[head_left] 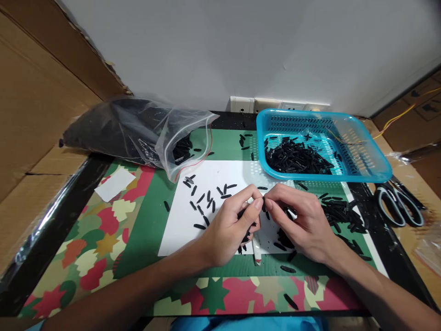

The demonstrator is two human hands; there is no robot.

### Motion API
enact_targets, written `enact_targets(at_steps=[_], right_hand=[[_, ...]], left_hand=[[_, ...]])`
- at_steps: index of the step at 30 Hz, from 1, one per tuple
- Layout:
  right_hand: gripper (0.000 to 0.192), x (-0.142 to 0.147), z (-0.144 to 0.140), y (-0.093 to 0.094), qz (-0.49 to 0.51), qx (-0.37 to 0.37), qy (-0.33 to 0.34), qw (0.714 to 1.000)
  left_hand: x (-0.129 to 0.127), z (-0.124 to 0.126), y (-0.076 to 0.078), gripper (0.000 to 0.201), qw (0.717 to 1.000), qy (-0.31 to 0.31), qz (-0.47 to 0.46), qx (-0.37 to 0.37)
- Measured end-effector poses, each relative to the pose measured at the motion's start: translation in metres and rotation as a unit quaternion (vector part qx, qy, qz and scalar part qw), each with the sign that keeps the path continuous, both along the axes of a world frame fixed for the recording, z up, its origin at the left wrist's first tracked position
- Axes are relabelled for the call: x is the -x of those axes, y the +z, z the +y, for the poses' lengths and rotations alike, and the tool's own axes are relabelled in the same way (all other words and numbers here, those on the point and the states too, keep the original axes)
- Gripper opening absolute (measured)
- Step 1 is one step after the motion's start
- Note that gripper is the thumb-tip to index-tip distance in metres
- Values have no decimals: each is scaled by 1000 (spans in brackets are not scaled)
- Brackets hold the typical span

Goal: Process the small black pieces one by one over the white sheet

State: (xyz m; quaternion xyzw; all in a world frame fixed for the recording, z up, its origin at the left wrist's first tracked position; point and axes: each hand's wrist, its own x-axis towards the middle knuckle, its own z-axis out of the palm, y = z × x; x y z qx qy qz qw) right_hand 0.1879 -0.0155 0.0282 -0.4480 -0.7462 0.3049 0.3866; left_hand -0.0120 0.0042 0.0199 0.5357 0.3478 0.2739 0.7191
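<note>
Pinching a small black piece (263,205) between thumb and forefinger, my left hand (230,230) is curled nearly closed, with more black pieces tucked in its palm. My right hand (303,220) meets it fingertip to fingertip, gripping the same piece from the other side. A white pen (257,252) lies beneath them on the white sheet (182,230). Loose black pieces (206,202) scatter just beyond, and a pile (341,214) sits to my right. Farther back stand the blue basket (365,161), partly filled, the scissors (399,204), and a plastic bag (138,131).
</note>
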Motion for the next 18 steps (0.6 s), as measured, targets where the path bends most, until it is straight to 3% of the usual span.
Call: enact_targets(at_steps=[6,11,18], right_hand=[[20,-5,5,7,45,15,24,999],[22,-2,3,5,73,32,-6,997],[19,5,2,2,69,-18,-29,997]], left_hand=[[1,0,4,34,1000,-22,13,-1],[1,-1,4,30,1000,-27,6,11],[1,-5,1,24,999,-23,35,8]])
